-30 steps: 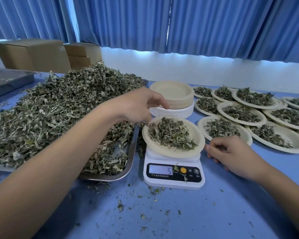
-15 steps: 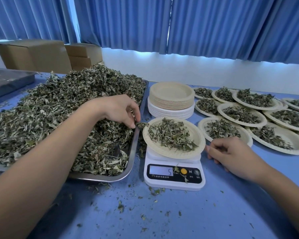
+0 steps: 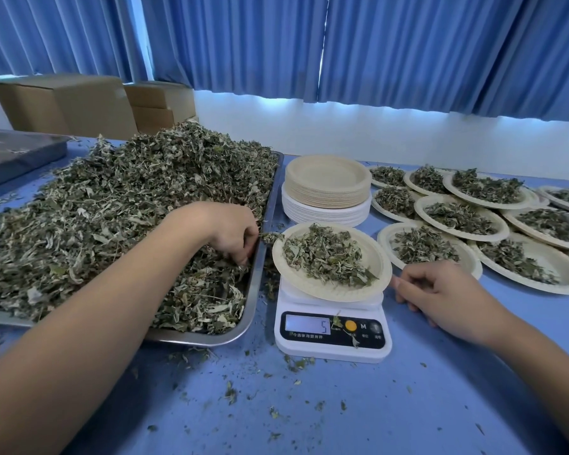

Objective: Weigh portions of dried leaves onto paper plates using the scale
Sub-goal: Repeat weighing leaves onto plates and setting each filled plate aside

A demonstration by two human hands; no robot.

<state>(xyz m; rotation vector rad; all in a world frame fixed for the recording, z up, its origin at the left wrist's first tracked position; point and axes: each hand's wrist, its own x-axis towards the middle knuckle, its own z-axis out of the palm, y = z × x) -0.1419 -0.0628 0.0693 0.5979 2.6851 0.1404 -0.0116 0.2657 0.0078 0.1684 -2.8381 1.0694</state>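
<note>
Left hand (image 3: pixel 230 234) is in the tray (image 3: pixel 211 339), fingers curled down into the dried leaves (image 3: pixel 112 208); grip cannot be confirmed. Right hand (image 3: pixel 440 293) rests loosely curled, holding nothing, beside the loaded paper plate (image 3: pixel 309 287) on the scale (image 3: pixel 329 353). An empty plate stack (image 3: pixel 326 188) stands directly behind.

The table (image 3: pixel 391 415) is coloured plain blue, the dried leaves (image 3: pixel 119 205) grey-green. The scale (image 3: pixel 332 354) is cased in white, with a black panel (image 3: pixel 363 343) and an orange button (image 3: pixel 351 325). The paper plates (image 3: pixel 375 261) are tinted cream.
</note>
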